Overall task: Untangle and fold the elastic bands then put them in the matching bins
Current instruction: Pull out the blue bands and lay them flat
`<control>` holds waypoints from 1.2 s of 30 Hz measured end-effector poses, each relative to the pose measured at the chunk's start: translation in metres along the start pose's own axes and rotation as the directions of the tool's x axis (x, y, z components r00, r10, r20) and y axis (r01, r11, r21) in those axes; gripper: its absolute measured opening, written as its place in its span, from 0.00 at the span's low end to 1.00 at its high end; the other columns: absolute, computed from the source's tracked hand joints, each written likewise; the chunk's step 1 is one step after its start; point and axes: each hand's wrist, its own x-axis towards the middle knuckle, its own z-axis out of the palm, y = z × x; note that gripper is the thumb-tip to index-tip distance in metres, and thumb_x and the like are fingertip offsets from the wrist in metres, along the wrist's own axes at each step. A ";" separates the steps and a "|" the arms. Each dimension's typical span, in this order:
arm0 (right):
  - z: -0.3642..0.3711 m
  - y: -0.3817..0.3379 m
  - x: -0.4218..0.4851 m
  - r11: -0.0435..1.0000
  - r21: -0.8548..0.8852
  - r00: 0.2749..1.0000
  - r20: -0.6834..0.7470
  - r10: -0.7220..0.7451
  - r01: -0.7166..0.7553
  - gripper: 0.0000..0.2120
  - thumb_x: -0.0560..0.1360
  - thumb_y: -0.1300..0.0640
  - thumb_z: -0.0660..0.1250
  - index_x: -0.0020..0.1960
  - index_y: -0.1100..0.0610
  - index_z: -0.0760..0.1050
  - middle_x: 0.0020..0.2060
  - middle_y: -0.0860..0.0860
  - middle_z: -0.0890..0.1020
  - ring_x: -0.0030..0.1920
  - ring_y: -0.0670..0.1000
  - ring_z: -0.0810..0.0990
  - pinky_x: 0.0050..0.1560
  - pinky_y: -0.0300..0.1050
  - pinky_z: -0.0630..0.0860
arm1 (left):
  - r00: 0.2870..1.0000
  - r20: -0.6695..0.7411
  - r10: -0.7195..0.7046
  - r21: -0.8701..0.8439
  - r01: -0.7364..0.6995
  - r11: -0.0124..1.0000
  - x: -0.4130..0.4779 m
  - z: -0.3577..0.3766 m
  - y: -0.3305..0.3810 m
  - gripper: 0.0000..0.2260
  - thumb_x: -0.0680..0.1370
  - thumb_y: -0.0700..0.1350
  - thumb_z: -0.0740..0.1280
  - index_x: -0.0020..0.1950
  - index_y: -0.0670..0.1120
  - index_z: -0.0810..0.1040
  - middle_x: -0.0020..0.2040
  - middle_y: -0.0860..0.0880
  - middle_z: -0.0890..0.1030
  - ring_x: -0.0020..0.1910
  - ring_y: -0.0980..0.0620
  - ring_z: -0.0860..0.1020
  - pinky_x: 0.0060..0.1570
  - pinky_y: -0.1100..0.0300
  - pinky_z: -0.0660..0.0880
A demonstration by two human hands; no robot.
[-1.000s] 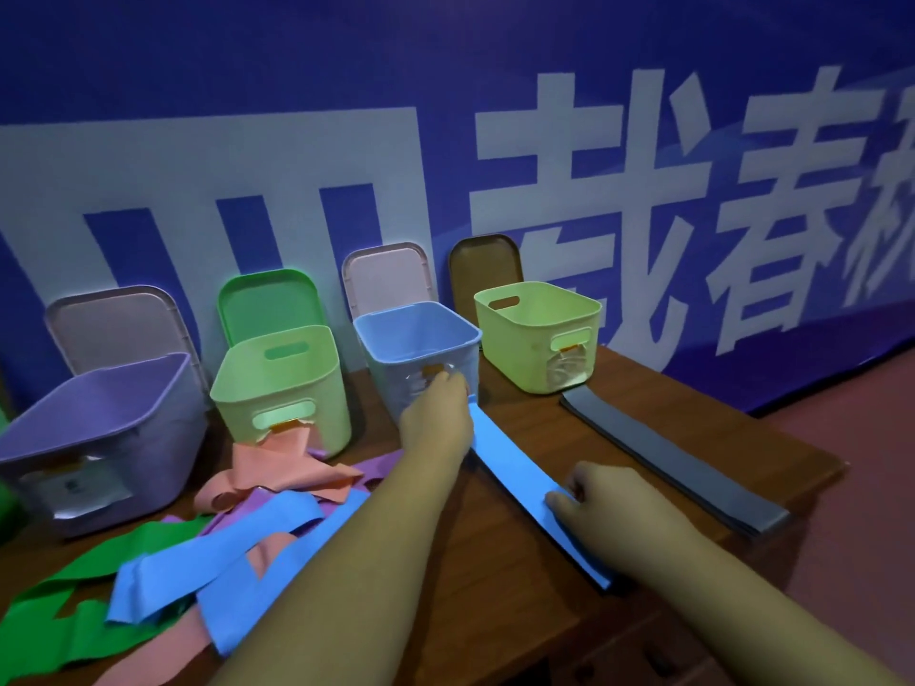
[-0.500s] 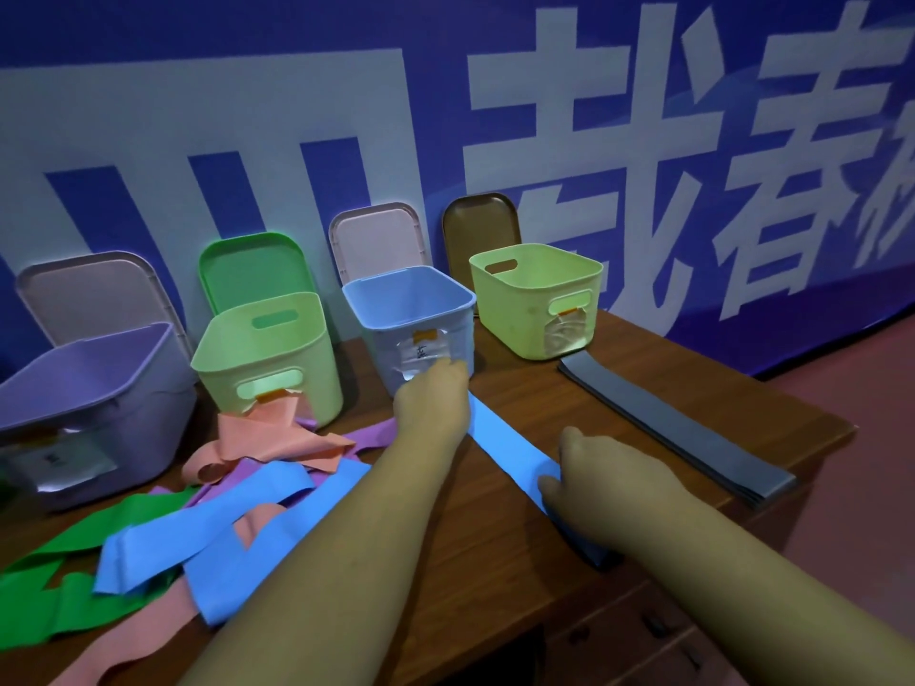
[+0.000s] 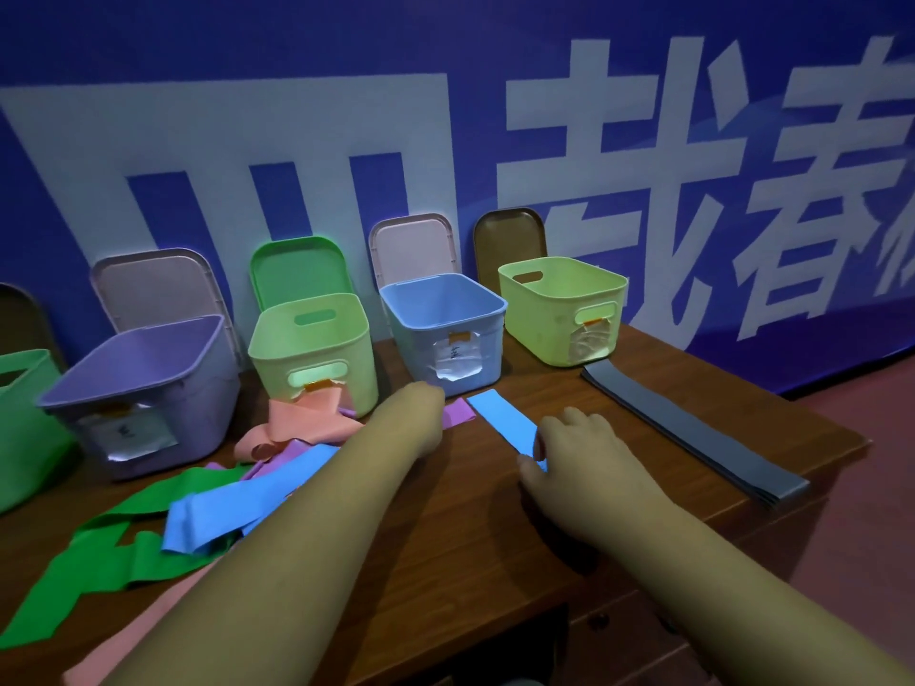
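Evidently the flat sky-blue elastic band [image 3: 501, 420] lay on the brown wooden table [image 3: 470, 517] just in front of the light-blue plastic bin [image 3: 418, 356], its end farthest from that bin pinched by the curled fingers and thumb of the right hand [image 3: 584, 450]. The left hand [image 3: 421, 413], before the bin's left front corner, hid its fingers, so whether it held anything could not be told. A clean fold, I judged, meant carrying the pinched end toward the bin, edges aligned, with the other end held down.

A single wide-angle head view looks forward and down from close above the table [image 3: 475, 527] — facing the bins [image 3: 442, 334] and the blue banner [image 3: 247, 66] behind.
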 end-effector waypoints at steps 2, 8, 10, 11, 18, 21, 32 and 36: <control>0.004 -0.012 0.002 0.997 0.067 0.999 0.023 -0.041 0.040 0.14 0.84 0.41 0.61 0.55 0.51 0.75 0.51 0.48 0.73 0.55 0.52 0.71 0.58 0.51 0.76 | 1.000 -0.013 0.020 0.012 -0.019 1.000 -0.006 -0.002 -0.004 0.09 0.85 0.44 0.66 0.62 0.43 0.81 0.60 0.41 0.80 0.58 0.40 0.81 0.55 0.50 0.76; 0.026 -0.035 0.016 0.975 0.204 0.997 -0.031 -0.078 0.082 0.14 0.83 0.46 0.64 0.41 0.52 0.72 0.43 0.48 0.73 0.48 0.52 0.74 0.47 0.50 0.74 | 0.991 -0.131 0.007 -0.076 -0.017 0.997 -0.023 -0.006 -0.009 0.08 0.84 0.36 0.59 0.59 0.39 0.76 0.60 0.38 0.78 0.59 0.37 0.80 0.56 0.46 0.74; 0.029 -0.041 0.021 0.960 0.271 0.998 -0.023 -0.061 0.065 0.13 0.82 0.48 0.64 0.42 0.53 0.73 0.42 0.48 0.75 0.46 0.52 0.76 0.44 0.48 0.72 | 0.983 -0.182 -0.021 -0.144 -0.005 0.990 -0.027 -0.016 -0.010 0.11 0.85 0.35 0.56 0.61 0.37 0.77 0.61 0.37 0.77 0.61 0.38 0.77 0.59 0.48 0.72; 0.030 -0.043 0.024 0.951 0.304 0.998 -0.017 -0.057 0.060 0.13 0.83 0.48 0.65 0.42 0.53 0.75 0.42 0.49 0.78 0.45 0.51 0.77 0.44 0.48 0.73 | 0.973 -0.228 -0.039 -0.185 -0.004 0.983 -0.030 -0.024 -0.011 0.11 0.86 0.35 0.56 0.61 0.36 0.77 0.61 0.37 0.77 0.62 0.38 0.76 0.60 0.48 0.71; 0.021 -0.073 0.039 0.864 0.502 0.999 -0.040 -0.032 0.047 0.09 0.82 0.49 0.66 0.46 0.53 0.80 0.38 0.48 0.83 0.41 0.49 0.82 0.41 0.44 0.76 | 0.725 -0.541 -0.426 -0.705 -0.114 0.700 -0.062 -0.118 -0.038 0.09 0.88 0.42 0.56 0.53 0.41 0.74 0.47 0.43 0.77 0.46 0.40 0.75 0.40 0.51 0.62; 0.006 -0.094 0.044 0.841 0.525 0.989 -0.130 -0.076 0.134 0.08 0.81 0.51 0.67 0.44 0.50 0.79 0.37 0.45 0.83 0.40 0.44 0.80 0.37 0.40 0.71 | 0.625 -0.530 -0.573 -0.809 -0.170 0.563 -0.074 -0.160 -0.063 0.11 0.88 0.44 0.55 0.50 0.42 0.72 0.41 0.51 0.72 0.39 0.49 0.72 0.34 0.61 0.65; -0.032 -0.184 0.048 0.543 0.761 0.934 -0.301 -0.192 0.357 0.15 0.84 0.43 0.65 0.46 0.51 0.81 0.40 0.48 0.85 0.40 0.49 0.83 0.43 0.48 0.77 | 0.744 -0.279 -0.607 -0.959 -0.243 0.143 -0.132 -0.193 -0.138 0.13 0.84 0.42 0.58 0.42 0.44 0.75 0.29 0.46 0.72 0.26 0.49 0.71 0.29 0.61 0.68; -0.021 -0.222 0.045 0.360 0.897 0.951 -0.168 -0.260 0.256 0.16 0.85 0.44 0.63 0.50 0.54 0.83 0.40 0.50 0.86 0.35 0.51 0.81 0.38 0.50 0.76 | 0.852 -0.153 -0.500 -0.988 -0.135 0.073 -0.163 -0.175 -0.155 0.12 0.86 0.44 0.60 0.45 0.43 0.77 0.31 0.47 0.72 0.24 0.54 0.68 0.22 0.66 0.63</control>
